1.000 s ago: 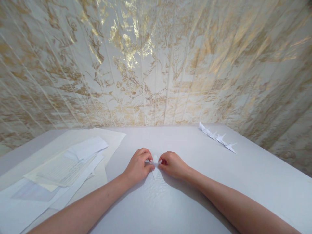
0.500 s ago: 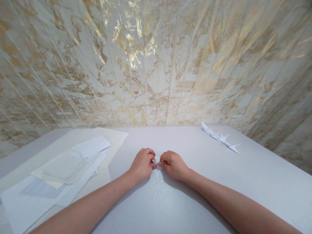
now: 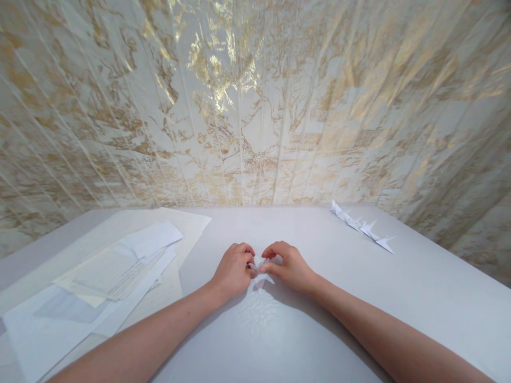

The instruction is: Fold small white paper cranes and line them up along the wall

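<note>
Nearest, two bare forearms reach in over the white tabletop [image 3: 255, 354], where the left hand [image 3: 233, 270] and the right hand [image 3: 289, 267] face each other, well in from the side edges. The left hand pinches a small folded white paper [image 3: 260, 283] between thumb and fingers; its pointed end shows below the fingertips, toward the near side. The right hand's thumb is at the paper, its fingers curled above with a gap; whether it grips, I cannot tell. Toward the left edge, overlapping loose papers [image 3: 59, 340] lie over a large cream sheet [image 3: 190, 229]. Among them is a printed sheet [image 3: 114, 275] with rows of text too small to read, partly under a white paper [image 3: 157, 238]. Near the far right corner, pointed folded paper pieces [image 3: 361, 227] stand in a slanting row. Beyond the far edge hangs a white curtain [image 3: 255, 117] with shiny gold patterning.
</note>
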A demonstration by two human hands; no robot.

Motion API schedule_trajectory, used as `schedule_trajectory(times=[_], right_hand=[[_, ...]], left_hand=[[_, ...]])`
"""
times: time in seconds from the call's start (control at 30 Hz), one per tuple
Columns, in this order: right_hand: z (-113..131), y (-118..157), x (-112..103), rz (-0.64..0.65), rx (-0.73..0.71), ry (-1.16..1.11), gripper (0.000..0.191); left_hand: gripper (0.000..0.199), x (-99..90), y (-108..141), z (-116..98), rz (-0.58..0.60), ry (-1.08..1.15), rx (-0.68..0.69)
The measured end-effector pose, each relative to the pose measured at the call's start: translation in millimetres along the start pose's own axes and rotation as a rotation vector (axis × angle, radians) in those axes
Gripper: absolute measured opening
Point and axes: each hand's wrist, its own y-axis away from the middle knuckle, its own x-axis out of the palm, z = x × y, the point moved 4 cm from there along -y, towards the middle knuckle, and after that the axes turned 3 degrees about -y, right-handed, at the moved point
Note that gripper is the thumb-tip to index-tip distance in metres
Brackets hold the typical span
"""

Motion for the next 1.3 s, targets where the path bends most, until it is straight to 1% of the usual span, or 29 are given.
schedule_trajectory(times=[0.03,0.1,0.13,0.23,0.3,0.43,0.53,0.73,0.8,0.87,0.9,1.0,1.03,1.2,1.3], right_hand=[[1,1,4,0.034,-0.016,0.027,0.014],[2,2,10,0.071,-0.029,0.082,0.01],[2,2,13,0.078,-0.028,0.095,0.007],[2,2,15,0.075,-0.016,0.085,0.008],[2,2,15,0.074,-0.008,0.076,0.008],[2,2,14,0.083,0.007,0.061,0.009],[2,2,15,0.089,0.019,0.052,0.009],[-1,2,14,0.093,0.047,0.054,0.007],[-2,2,14,0.086,0.05,0.05,0.007],[-3,2,14,0.077,0.046,0.043,0.007],[-3,2,14,0.071,0.038,0.04,0.007],[-3,3,14,0.048,-0.001,0.029,0.006],[-2,3,15,0.047,-0.019,0.02,0.006],[2,3,16,0.075,-0.051,-0.009,0.007],[3,3,15,0.088,-0.048,0.003,0.009]], left_hand=[[0.008,0.0,0,0,-0.003,0.005,0.0],[0.009,-0.5,1,0,-0.022,0.033,0.003],[0.01,-1.2,2,-1,-0.038,0.055,0.008],[0.015,-3.9,4,-3,-0.085,0.137,0.026],[0.017,-5.1,5,-3,-0.096,0.185,0.017],[0.018,-6.2,5,-4,-0.093,0.253,-0.016],[0.018,-6.8,4,-4,-0.084,0.262,-0.021],[0.016,-8.4,4,-3,-0.049,0.269,-0.009],[0.018,-9.0,4,-2,-0.033,0.276,0.005],[0.023,-9.1,4,-2,-0.016,0.272,0.021],[0.022,-8.8,4,-2,-0.008,0.263,0.028],[0.007,-7.2,4,-2,-0.006,0.214,0.036],[0.006,-6.6,4,-2,-0.012,0.195,0.035],[0.015,-4.8,4,-4,-0.01,0.124,0.035],[0.01,-6.5,3,-2,0.044,0.051,0.046]])
